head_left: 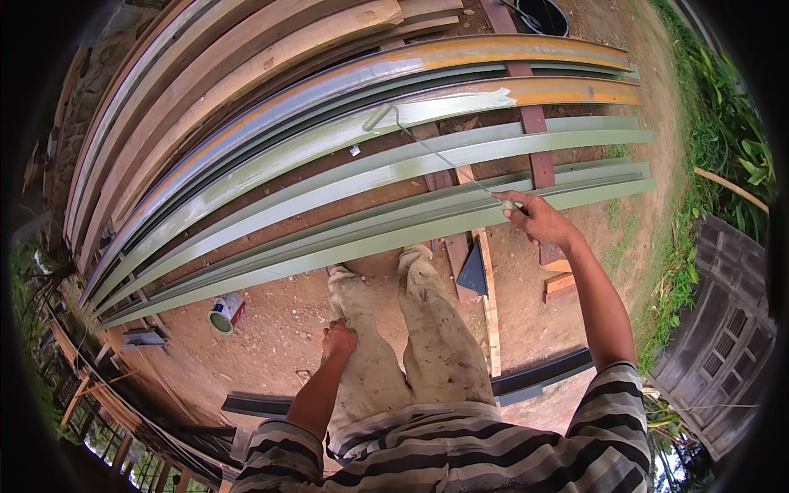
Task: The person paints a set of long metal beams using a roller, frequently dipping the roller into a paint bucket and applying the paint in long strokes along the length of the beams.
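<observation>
Right of centre in the frame, the right hand [534, 218] has its fingers wrapped around the grip end of a paint roller [379, 117], whose thin rod slants up and left to a sleeve that appears to rest on a partly coated beam [460, 103]. Holding it by the far end seems to give reach over the nearer green beams [575, 191] without leaning on them. The left hand [339, 338], lower and left of centre, is beside the trouser leg [362, 316]; its fingers look curled in, but I cannot tell whether they are pressed fully together or hold anything. The coated beam is pale green through the middle and orange toward its right end. The beams lie across a dark red crosspiece [538, 148], probably to keep them off the dirt, and gaps between them leave their sides reachable. A paint can [226, 314] is on the ground at lower left, apart from the feet, perhaps so as not to be kicked.
</observation>
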{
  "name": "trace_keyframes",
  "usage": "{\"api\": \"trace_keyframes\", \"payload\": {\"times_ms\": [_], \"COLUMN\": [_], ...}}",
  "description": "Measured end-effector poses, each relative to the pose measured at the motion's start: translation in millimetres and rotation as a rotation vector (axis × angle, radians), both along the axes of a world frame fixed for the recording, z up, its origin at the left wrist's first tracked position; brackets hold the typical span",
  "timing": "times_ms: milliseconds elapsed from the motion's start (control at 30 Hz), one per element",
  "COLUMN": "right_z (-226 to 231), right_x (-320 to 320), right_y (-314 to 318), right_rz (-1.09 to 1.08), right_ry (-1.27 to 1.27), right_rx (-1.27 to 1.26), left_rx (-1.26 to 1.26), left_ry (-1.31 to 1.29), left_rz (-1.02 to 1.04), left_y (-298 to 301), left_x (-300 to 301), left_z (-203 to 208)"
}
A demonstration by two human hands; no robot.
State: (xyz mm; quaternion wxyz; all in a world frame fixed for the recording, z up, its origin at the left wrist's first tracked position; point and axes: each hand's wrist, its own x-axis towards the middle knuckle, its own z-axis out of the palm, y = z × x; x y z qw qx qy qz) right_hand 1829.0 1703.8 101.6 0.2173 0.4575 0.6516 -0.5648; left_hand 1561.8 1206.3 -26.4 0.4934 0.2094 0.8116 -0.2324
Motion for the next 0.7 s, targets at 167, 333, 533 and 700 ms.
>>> {"api": "trace_keyframes", "payload": {"times_ms": [167,333,533,700], "right_z": [-16.9,-23.9,-25.2,-6.6], "right_x": [-56.6,-18.9,81.5,101.1], "right_y": [-69.1,-80.0,-39.3,-29.0], "right_rz": [-0.122,-0.317,-0.621,-0.637], "right_ry": [0.043,0.013,0.029,0.065], "right_rx": [-0.068,0.033,0.052,0.088], "left_rx": [-0.019,-0.015,-0.041,-0.058], "left_ry": [-0.004,0.006,0.011,0.0], "left_rz": [0.004,0.003,-0.041,-0.068], "left_y": [3.3,3.5,11.4,15.5], "left_x": [-3.8,-1.5,3.4,7.1], "left_z": [-0.1,0.8,0.5,2.1]}}
